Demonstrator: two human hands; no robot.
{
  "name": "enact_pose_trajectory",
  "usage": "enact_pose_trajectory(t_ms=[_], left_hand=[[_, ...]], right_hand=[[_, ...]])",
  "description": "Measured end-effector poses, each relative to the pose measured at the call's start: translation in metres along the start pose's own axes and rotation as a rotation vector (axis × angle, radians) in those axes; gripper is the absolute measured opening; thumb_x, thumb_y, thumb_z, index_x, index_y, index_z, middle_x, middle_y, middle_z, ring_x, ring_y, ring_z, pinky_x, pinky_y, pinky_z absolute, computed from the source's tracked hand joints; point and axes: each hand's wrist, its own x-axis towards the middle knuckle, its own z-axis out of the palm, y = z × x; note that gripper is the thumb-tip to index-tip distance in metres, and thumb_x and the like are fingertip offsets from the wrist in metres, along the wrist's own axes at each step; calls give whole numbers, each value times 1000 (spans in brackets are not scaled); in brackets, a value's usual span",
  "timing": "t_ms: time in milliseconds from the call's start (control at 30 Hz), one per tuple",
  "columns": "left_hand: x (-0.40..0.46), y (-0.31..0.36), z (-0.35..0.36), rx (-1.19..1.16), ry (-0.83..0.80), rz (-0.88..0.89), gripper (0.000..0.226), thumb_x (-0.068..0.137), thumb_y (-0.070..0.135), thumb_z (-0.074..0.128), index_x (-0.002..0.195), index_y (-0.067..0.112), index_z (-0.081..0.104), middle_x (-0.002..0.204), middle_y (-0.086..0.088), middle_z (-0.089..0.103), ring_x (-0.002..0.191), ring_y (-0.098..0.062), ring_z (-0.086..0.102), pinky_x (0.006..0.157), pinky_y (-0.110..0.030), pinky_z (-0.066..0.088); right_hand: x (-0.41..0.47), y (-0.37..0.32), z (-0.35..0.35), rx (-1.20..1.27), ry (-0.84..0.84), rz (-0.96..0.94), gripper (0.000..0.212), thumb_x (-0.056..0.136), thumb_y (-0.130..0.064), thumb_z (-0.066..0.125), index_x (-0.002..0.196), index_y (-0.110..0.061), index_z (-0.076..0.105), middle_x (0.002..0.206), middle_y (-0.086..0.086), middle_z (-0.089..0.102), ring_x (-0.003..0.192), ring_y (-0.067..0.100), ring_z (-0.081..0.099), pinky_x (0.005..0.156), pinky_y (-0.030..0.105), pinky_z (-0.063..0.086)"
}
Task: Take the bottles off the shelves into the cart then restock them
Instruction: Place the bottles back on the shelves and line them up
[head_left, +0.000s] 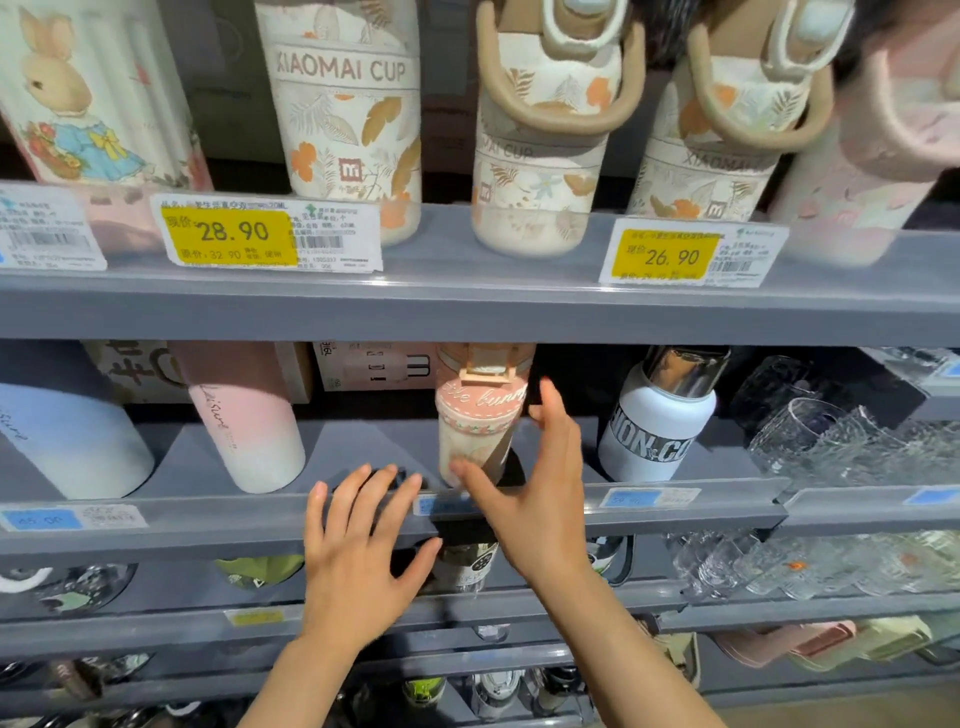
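Observation:
A pink and cream bottle (475, 421) with script lettering on its lid stands on the middle grey shelf (208, 525). My right hand (535, 493) is spread open right beside it, thumb near its base and fingers by its right side, holding nothing. Lower left, my left hand (358, 551) hovers with spread fingers over the shelf's front rail, empty. On the same shelf stand a pink-to-white tumbler (244, 421), a blue-white tumbler (67, 441) and a white bottle (660, 415) with a chrome cap.
The upper shelf (467, 306) carries floral cups (348, 114), a rabbit-print cup (93, 93), a pink cup (872, 166) and yellow price tags (234, 234). Clear glassware (852, 441) fills the right side. Lower shelves hold more bottles and cups.

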Motion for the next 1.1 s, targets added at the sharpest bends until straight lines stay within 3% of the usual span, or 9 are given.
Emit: enact_pose_trajectory(t_ms=[133, 233, 367, 467, 567, 767, 967, 1100], left_hand=[[3, 14, -4, 15, 11, 10, 57, 85, 51, 51, 132, 19, 49, 132, -11, 53, 128, -31, 43, 117, -55, 15], [16, 52, -2, -31, 69, 161, 45, 93, 44, 46, 130, 19, 50, 136, -7, 47, 132, -26, 40, 116, -48, 13], [30, 96, 13, -63, 74, 343, 44, 96, 37, 46, 137, 22, 45, 144, -6, 42, 146, -21, 22, 119, -46, 12], [39, 113, 23, -81, -2, 328, 49, 94, 36, 50, 140, 20, 43, 147, -9, 39, 141, -25, 32, 117, -46, 19], [41, 121, 28, -105, -49, 242, 50, 92, 36, 50, 139, 19, 45, 145, -7, 43, 132, -24, 43, 111, -44, 25], [37, 122, 41, -55, 0, 235, 47, 98, 41, 42, 140, 20, 43, 142, -4, 45, 130, -24, 44, 116, -42, 16], [38, 123, 52, 26, 75, 236, 45, 96, 46, 39, 133, 22, 48, 135, -4, 48, 125, -24, 46, 116, -39, 16], [38, 123, 57, 57, 123, 237, 45, 94, 47, 41, 132, 23, 48, 133, -4, 49, 123, -25, 47, 111, -41, 23]], right_hand=[[-7, 23, -45, -49, 118, -66, 71, 80, -50, 64, 139, -26, 34, 131, -8, 46, 124, 10, 44, 102, 38, 42], [-5, 40, -76, -29, 257, -52, 57, 82, -43, 63, 130, -18, 45, 123, -14, 46, 117, 7, 46, 98, 36, 42], [-8, 58, -96, -43, 328, -17, 55, 84, -39, 62, 129, -12, 47, 124, -12, 44, 118, 6, 43, 101, 32, 37], [-14, 73, -109, -39, 309, 15, 56, 84, -38, 62, 132, -15, 44, 126, -12, 43, 121, 4, 41, 103, 26, 33], [-18, 88, -120, -16, 273, 87, 59, 84, -37, 65, 134, -18, 42, 128, -8, 42, 123, 10, 42, 103, 28, 36], [7, 102, -137, -40, 193, 46, 74, 80, -38, 68, 142, -18, 34, 136, -4, 38, 129, 17, 40, 107, 38, 37], [48, 105, -136, -20, 43, -7, 90, 76, -47, 68, 147, -15, 25, 138, -16, 27, 134, 6, 27, 107, 25, 24], [60, 103, -132, 80, -42, -23, 95, 70, -37, 74, 147, -30, 20, 127, -33, 36, 125, 4, 41, 96, 20, 36]])
